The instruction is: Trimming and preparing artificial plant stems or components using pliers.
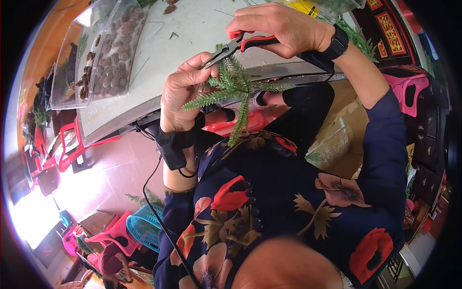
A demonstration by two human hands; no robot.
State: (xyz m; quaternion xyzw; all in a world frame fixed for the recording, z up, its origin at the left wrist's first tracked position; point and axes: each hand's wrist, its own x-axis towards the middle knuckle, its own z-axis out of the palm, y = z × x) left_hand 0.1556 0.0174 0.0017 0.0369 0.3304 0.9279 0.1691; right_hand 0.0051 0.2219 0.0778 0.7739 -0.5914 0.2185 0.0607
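One floral shirt sits below one sprig; one left hand pinches it, one right hand grips one pliers above.

One left hand, one right hand
We count one pair of pliers, one green sprig at the hands, one blue basket, and more pine cones than we can number.

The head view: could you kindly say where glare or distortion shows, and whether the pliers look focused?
All in the head view: glare at lower left washes out part of the floor; the table shows a bowed near edge; the pliers and sprig look fairly focused.
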